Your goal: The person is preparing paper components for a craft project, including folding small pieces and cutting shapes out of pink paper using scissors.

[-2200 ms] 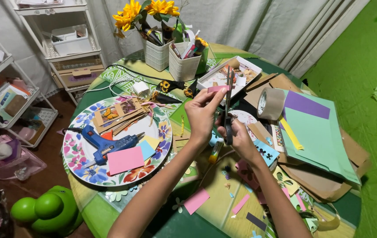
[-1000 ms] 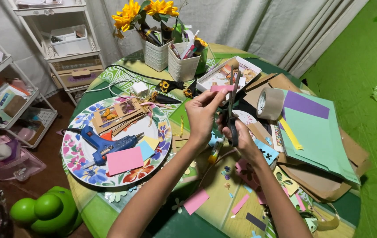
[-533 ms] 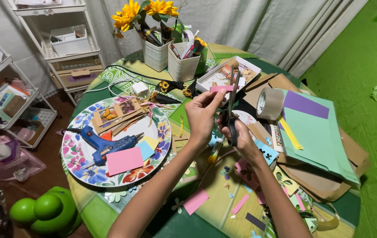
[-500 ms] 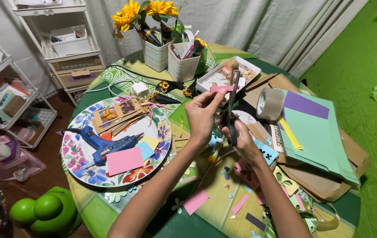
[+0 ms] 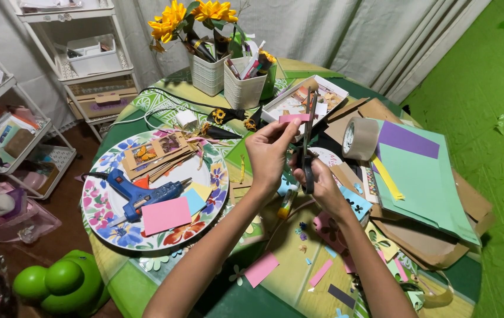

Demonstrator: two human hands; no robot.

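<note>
My left hand (image 5: 268, 152) pinches a small pink paper strip (image 5: 294, 118) and holds it up over the middle of the round table (image 5: 146, 277). My right hand (image 5: 321, 181) grips the handles of black scissors (image 5: 308, 138), which point up and away. Their blades meet the right end of the pink strip. Both hands hover above scattered paper scraps. Whether the blades are apart I cannot make out.
A flowered plate (image 5: 100, 207) at the left bears a blue glue gun (image 5: 140, 193), a pink square and card pieces. Tape roll (image 5: 359, 139), green and purple sheets (image 5: 417, 171) and cardboard lie right. White baskets (image 5: 242, 88) with yellow flowers stand at the back. Shelves (image 5: 5, 141) stand left.
Both hands stay almost in place. The scissors have tilted slightly and remain at the end of the pink strip; my right hand shifted a little lower.
</note>
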